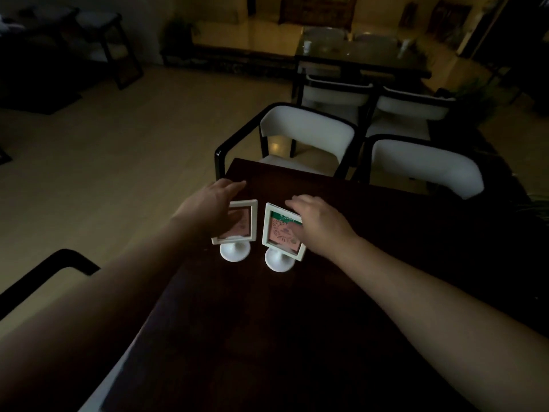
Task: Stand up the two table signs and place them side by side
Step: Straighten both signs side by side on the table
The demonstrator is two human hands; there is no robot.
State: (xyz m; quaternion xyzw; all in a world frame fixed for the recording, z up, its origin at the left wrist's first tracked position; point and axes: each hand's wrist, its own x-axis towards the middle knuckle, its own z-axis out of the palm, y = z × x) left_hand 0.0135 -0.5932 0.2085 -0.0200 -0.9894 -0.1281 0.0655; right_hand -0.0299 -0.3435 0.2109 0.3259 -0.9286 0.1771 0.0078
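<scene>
Two table signs with white frames, pink cards and round white feet sit side by side on the dark table (297,322), a small gap between them. My left hand (208,203) grips the left sign (242,228) at its left edge, with a finger showing through the clear panel. My right hand (318,221) covers and grips the upper right corner of the right sign (280,233), which has a green strip on top and is turned slightly. Both feet point toward me. I cannot tell whether the feet rest flat on the table.
The signs are near the table's far left corner. Two white chairs with black frames (309,126) (421,162) stand just beyond the far edge. A black chair arm (50,272) is at my lower left. A glass-topped table (356,52) stands further back.
</scene>
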